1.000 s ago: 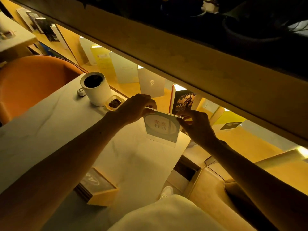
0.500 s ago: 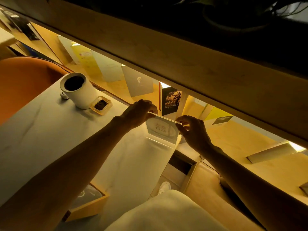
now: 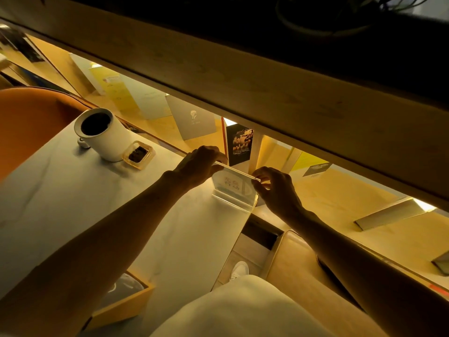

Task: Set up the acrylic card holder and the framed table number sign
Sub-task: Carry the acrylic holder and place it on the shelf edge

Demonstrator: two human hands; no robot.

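The clear acrylic card holder (image 3: 232, 190), with a printed card inside, stands upright at the far right corner of the white marble table (image 3: 73, 186). My left hand (image 3: 201, 164) pinches its top left corner. My right hand (image 3: 274, 188) pinches its top right corner. The framed table number sign (image 3: 124, 297), a wooden frame around a dark face, lies flat at the near edge of the table, partly hidden under my left forearm.
A white mug (image 3: 102, 133) and a small clear dish of dark bits (image 3: 139, 154) stand at the table's far left. Behind runs a lit wooden shelf (image 3: 340, 190) with books and cards. An orange chair (image 3: 31, 117) is left, a tan seat (image 3: 291, 259) right.
The holder has gone from held above the table to standing on it near the far right corner. Both hands stayed on its top edge. My view shifted right.
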